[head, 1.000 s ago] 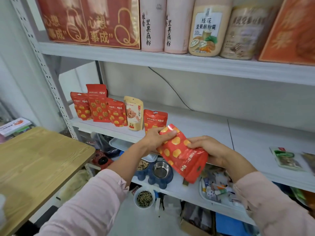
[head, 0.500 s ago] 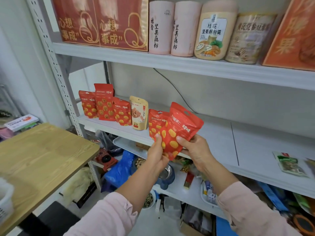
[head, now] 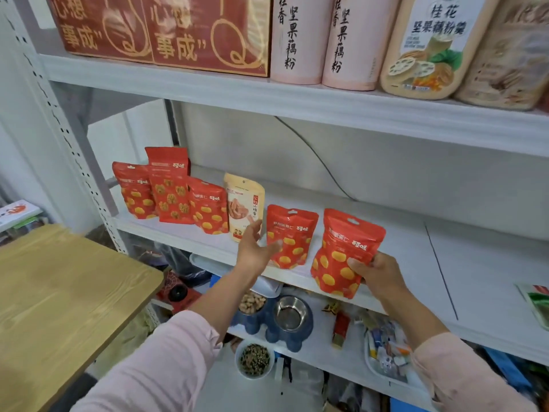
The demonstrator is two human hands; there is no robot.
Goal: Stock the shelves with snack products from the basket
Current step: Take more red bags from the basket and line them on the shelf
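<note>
My right hand (head: 375, 270) grips a red snack pouch (head: 344, 248) with yellow spots, upright, its bottom at the front edge of the middle shelf (head: 401, 263). My left hand (head: 255, 248) is open with fingers spread, just in front of a second red pouch (head: 292, 233) and a cream pouch (head: 245, 203) that stand on the shelf. Three more red pouches (head: 169, 188) stand in a row at the shelf's left end. The basket is out of view.
A wooden table (head: 59, 307) stands at the left. The upper shelf (head: 297, 96) carries red boxes and tall pink canisters. Below, a lower shelf holds pet bowls (head: 285, 316) and a tray of small items (head: 386, 355). A green packet (head: 537, 301) lies at the shelf's right.
The pouch went from both hands, tilted low, up to the shelf and now stands upright to the right of the other red pouch. My left hand has let go and opened.
</note>
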